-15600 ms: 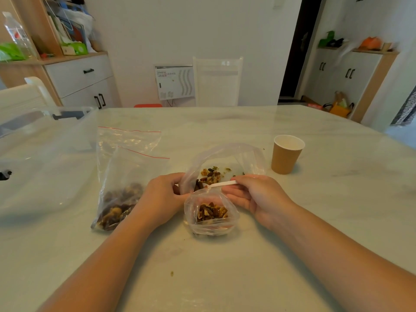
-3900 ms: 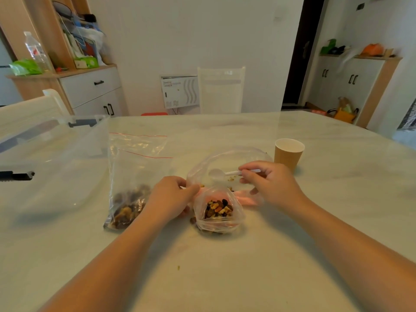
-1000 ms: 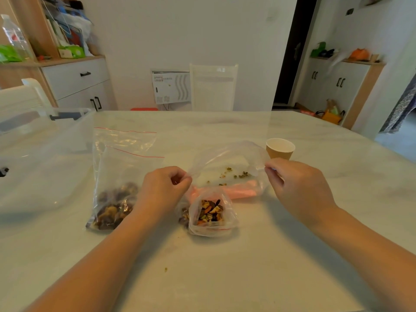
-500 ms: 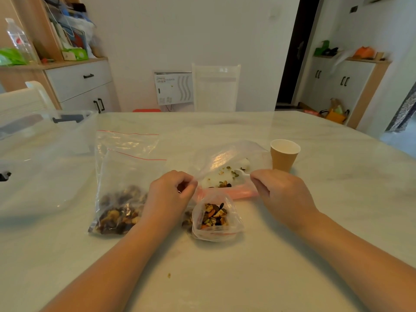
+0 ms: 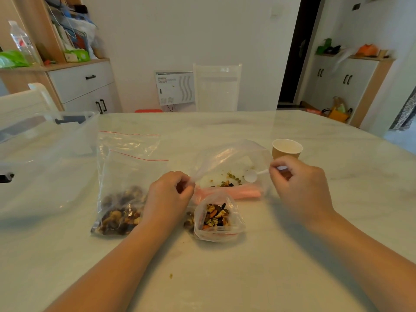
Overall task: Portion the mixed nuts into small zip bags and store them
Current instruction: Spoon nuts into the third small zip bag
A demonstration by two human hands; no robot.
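A large clear bag [image 5: 227,158] with a pink base lies open at mid-table, with only a few nuts and seeds [image 5: 227,182] left inside. My left hand [image 5: 168,194] pinches the left edge of its mouth. My right hand [image 5: 299,185] holds a white plastic spoon [image 5: 253,175] whose bowl reaches into the bag. In front stands a small zip bag [image 5: 217,218], open and filled with mixed nuts. To the left lie two red-striped zip bags [image 5: 126,176], the upper one holding nuts at its bottom.
A brown paper cup [image 5: 286,149] stands just behind my right hand. A clear plastic storage box [image 5: 33,154] sits at the table's left. A crumb [image 5: 171,276] lies near the front edge. A white chair [image 5: 217,86] stands at the far side.
My right hand has let go of the large bag's right edge and now holds the white spoon inside the bag. My left hand keeps its pinch on the bag's mouth.
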